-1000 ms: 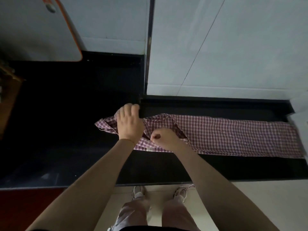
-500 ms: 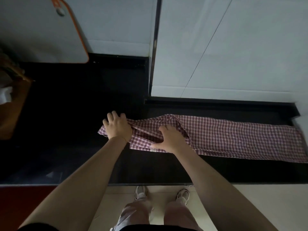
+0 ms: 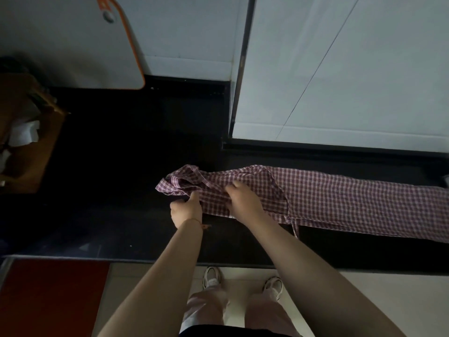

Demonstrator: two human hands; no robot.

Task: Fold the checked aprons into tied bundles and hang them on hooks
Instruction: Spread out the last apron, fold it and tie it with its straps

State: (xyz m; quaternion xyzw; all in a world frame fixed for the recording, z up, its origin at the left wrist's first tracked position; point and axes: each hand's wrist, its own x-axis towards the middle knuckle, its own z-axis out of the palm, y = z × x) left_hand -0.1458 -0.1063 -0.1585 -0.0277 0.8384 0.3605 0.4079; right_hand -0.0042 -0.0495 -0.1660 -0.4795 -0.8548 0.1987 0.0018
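Dark countertop [image 3: 116,190] swallows detail around your checked apron [image 3: 340,203], a long folded strip cut off at the right edge. Your left hand [image 3: 187,210] pinches its bunched end; your right hand [image 3: 243,200] presses on it, fingertips hidden in cloth.

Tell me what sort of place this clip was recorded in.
Probably a home kitchen: a glossy black stone countertop runs along pale tiled walls, and a white cutting board with an orange rim leans at the back. A red-and-white checked apron lies on the counter.
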